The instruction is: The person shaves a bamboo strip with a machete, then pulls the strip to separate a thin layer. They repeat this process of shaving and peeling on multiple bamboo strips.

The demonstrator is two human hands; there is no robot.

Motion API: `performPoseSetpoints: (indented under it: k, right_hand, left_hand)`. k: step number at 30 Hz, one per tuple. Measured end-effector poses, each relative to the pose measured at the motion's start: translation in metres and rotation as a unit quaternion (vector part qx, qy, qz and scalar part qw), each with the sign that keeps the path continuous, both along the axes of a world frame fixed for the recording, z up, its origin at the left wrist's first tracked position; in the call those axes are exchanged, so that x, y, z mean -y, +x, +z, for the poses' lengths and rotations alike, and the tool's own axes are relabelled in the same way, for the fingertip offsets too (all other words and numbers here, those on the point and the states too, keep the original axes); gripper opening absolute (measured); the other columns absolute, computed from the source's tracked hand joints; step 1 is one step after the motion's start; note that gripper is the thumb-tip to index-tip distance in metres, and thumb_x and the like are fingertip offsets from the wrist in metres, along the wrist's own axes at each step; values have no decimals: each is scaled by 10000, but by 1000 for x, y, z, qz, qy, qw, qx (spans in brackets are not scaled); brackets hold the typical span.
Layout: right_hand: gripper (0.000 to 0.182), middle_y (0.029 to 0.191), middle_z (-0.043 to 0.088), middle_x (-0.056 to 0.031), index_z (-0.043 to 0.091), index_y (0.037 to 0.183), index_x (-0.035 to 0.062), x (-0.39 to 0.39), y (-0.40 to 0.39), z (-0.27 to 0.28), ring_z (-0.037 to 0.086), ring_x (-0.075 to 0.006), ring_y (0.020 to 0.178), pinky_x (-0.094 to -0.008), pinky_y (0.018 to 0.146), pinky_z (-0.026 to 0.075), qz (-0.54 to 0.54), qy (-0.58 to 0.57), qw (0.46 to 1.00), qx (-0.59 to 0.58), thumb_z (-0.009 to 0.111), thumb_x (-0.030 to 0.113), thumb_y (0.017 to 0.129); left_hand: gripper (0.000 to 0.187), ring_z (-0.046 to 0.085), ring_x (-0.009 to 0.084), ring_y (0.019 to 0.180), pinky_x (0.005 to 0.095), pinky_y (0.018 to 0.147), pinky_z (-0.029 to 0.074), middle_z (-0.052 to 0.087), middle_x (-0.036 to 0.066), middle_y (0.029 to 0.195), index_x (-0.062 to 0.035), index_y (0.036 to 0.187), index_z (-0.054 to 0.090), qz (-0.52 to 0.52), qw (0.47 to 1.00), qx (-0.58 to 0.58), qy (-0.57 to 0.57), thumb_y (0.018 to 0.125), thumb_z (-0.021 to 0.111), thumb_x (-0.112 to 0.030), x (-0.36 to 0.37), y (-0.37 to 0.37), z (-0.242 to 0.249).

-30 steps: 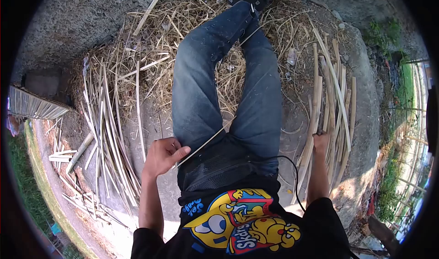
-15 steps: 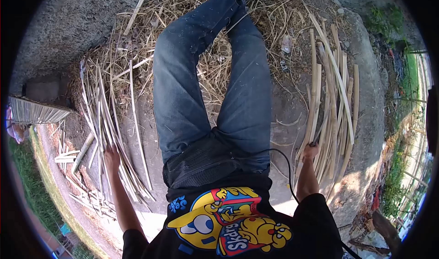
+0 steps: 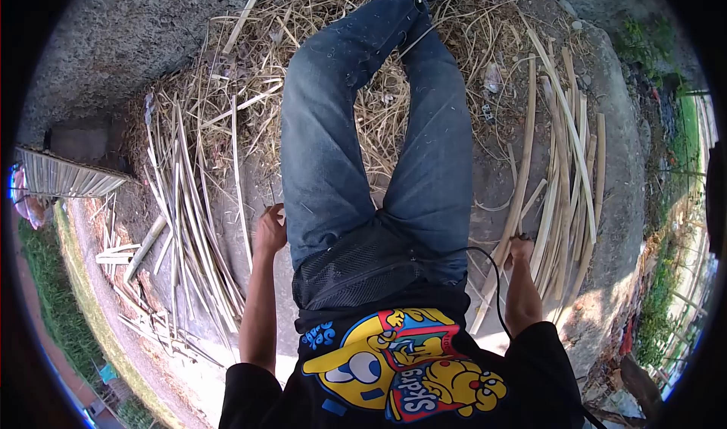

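Observation:
My left hand (image 3: 270,230) is beside my left thigh, its fingers curled. Something thin shows at the fingertips, and I cannot tell what it is. Just left of this hand a single pale bamboo strip (image 3: 240,168) lies on the ground. My right hand (image 3: 520,251) is closed around a small dark object (image 3: 522,237), of which only the top shows. Along that hand's inner side runs a long, slightly bent bamboo strip (image 3: 524,156). A bundle of wider strips (image 3: 562,179) lies just to the right of it.
Many thin strips (image 3: 185,224) lie in a loose bundle on the left. Tangled shavings (image 3: 379,130) cover the ground around my legs (image 3: 333,141). A black cable (image 3: 496,266) loops from my waist toward my right arm. A rough grey wall (image 3: 136,35) stands at upper left.
My left hand has come away from the left bundle to beside my thigh. The long strip beside my right hand now lies apart from the right bundle. The view has shifted slightly.

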State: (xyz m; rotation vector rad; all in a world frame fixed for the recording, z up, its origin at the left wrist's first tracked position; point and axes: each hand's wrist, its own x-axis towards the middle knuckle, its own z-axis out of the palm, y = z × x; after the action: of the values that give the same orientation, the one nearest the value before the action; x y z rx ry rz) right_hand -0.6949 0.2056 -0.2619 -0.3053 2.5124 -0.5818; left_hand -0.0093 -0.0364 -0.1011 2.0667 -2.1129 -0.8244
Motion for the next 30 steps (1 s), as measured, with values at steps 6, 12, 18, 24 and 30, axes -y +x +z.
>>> performPoseSetpoints:
  k: [6, 12, 18, 24, 30]
  right_hand:
    - [204, 725, 564, -25, 540, 738, 26, 18, 1, 46, 480, -163, 654, -341, 641, 442, 63, -192, 977, -66, 740, 33, 780]
    - [210, 861, 646, -35, 584, 940, 11, 85, 39, 217, 579, -104, 768, -265, 719, 471, 36, -320, 946, -31, 736, -56, 811]
    - [334, 944, 704, -108, 547, 1000, 27, 177, 78, 324, 673, -150, 885, -304, 820, 548, 125, -404, 905, 58, 778, -82, 785]
    - [365, 905, 728, -100, 561, 1023, 20, 260, 117, 366, 695, -152, 878, -311, 830, 560, 285, -437, 842, 138, 810, -68, 771]
    - [339, 866, 733, -82, 576, 997, 6, 309, 145, 369, 695, -129, 856, -309, 807, 555, 382, -422, 807, 155, 828, -22, 772]
  left_hand:
    - [317, 734, 334, 913, 410, 755, 588, 695, 231, 1098, 8, 1184, 678, 65, 991, -80, -90, 926, 685, -176, 41, -25, 57]
    - [243, 686, 158, 905, 314, 833, 535, 739, 120, 1031, 4, 1148, 713, 110, 939, -241, -219, 998, 640, -174, 101, -90, 159]
    - [333, 643, 215, 1114, 335, 957, 503, 666, 153, 1221, 32, 1298, 593, -72, 877, -451, -150, 1014, 609, -141, 145, -207, 229]
    - [721, 606, 258, 1208, 358, 954, 533, 584, 215, 1343, 84, 1501, 310, 39, 771, -609, -180, 992, 675, -273, 160, -281, 263]
    - [749, 544, 295, 1315, 425, 991, 528, 507, 231, 1442, 64, 1524, 286, 80, 763, -636, -89, 1030, 584, -414, 190, -254, 266]
